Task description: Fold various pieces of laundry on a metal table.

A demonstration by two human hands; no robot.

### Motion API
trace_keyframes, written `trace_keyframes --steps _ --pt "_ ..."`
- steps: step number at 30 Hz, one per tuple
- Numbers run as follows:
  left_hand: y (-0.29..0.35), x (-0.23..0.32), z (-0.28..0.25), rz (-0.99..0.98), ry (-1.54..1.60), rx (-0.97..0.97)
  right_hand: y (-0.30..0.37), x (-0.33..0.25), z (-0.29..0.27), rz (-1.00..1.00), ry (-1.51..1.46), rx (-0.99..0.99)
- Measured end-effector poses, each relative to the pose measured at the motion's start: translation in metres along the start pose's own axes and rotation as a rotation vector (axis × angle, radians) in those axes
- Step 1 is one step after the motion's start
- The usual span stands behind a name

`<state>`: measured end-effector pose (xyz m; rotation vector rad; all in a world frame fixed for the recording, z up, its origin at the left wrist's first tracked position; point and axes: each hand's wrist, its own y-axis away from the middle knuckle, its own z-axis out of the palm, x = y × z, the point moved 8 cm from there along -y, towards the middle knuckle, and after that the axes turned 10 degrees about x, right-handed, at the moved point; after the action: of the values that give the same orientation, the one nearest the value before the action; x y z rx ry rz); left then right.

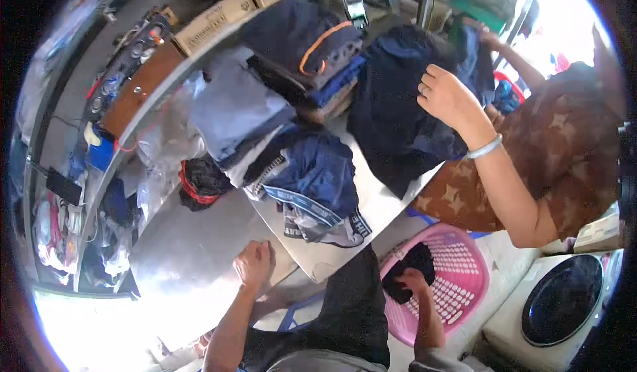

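My right hand (413, 280) reaches into a pink plastic laundry basket (464, 266) on the floor and grips a black garment (418, 260) there. Over the shiny metal tabletop (192, 252), my left hand (254, 264) is loosely closed, with nothing visible in it. Just beyond it, a pile of underpants (312, 170) with printed waistbands rests on a white board (312, 262). Behind that pile are folded grey-blue clothes (242, 107). A black bundle with a red edge (202, 181) sits on the metal to the left.
A co-worker in a brown patterned top (570, 126) stands at the right, hands over dark navy clothing (405, 100). Further back is a stack of dark folded clothes (292, 37). Cardboard boxes (219, 27) line a shelf. A white front-loading washing machine (564, 299) stands at lower right.
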<state>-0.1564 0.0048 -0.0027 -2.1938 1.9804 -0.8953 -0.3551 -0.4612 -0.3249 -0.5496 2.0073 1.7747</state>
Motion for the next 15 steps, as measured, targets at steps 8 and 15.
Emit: trace_keyframes --steps 8,15 --pt "0.003 0.008 0.004 0.095 0.139 0.033 0.252 -0.223 -0.041 -0.737 -0.681 0.323" --pt "0.045 0.09 -0.059 0.126 1.029 -0.111 0.444 -0.362 0.152 -1.062 -0.584 -0.493"
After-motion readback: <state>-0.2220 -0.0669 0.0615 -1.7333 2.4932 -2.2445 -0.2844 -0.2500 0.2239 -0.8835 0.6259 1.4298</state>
